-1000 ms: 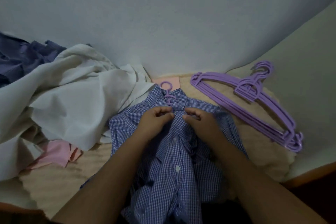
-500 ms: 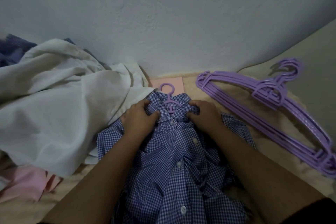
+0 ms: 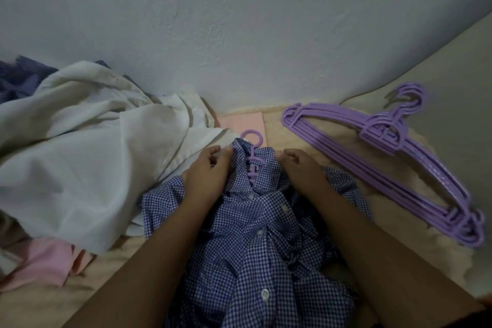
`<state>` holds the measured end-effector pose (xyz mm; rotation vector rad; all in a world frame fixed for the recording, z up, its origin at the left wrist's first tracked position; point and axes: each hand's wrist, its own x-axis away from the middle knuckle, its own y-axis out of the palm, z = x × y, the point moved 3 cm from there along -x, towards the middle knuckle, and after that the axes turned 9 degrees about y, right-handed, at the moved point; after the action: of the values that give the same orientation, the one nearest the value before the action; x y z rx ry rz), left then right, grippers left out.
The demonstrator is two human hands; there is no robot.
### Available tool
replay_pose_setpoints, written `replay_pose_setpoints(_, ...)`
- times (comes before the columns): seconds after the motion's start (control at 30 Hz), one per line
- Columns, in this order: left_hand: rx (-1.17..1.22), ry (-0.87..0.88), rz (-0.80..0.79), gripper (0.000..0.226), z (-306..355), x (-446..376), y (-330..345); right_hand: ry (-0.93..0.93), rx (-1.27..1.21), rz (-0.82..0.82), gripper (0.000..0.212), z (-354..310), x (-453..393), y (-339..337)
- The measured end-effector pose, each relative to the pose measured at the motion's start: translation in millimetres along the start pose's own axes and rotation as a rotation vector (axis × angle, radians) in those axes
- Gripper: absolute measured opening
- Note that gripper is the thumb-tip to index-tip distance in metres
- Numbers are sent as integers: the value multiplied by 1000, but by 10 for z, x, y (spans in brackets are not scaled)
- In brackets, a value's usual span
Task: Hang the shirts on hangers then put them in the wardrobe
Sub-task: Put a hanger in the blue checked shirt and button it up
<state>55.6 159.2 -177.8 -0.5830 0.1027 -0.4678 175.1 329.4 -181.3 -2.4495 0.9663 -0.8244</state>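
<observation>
A blue-and-white checked shirt (image 3: pixel 255 242) lies buttoned, front up, on the beige bed cover. A purple hanger (image 3: pixel 252 153) sits inside it; only its hook and neck stick out of the collar. My left hand (image 3: pixel 209 173) grips the left side of the collar with curled fingers. On the other side of the hanger neck, my right hand (image 3: pixel 302 168) pinches the right side of the collar. The hanger's arms are hidden under the fabric.
Several spare purple hangers (image 3: pixel 386 165) lie stacked at the right. A heap of white cloth (image 3: pixel 80 157) fills the left, with pink garments (image 3: pixel 50 261) under it and a dark blue one (image 3: pixel 18 77) behind. A pale wall (image 3: pixel 239 21) rises just beyond.
Both hands moved from the placket below the collar up to the collar's two sides. They now pull the collar up around the hanger neck.
</observation>
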Motion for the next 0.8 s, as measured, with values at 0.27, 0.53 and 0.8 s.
replay_pose_setpoints(0.27, -290, 213, 9, 52, 472, -248, 78, 43, -81, -102, 41, -247, -129, -118)
replay_pose_setpoints(0.53, -539, 207, -118, 34, 487, -339, 146, 2, -144, -152, 35, -319, -155, -74)
replay_pose_setpoints(0.8, -183, 39, -194, 48, 463, -218, -83, 7, -327, -205, 24, -370, -17, -68)
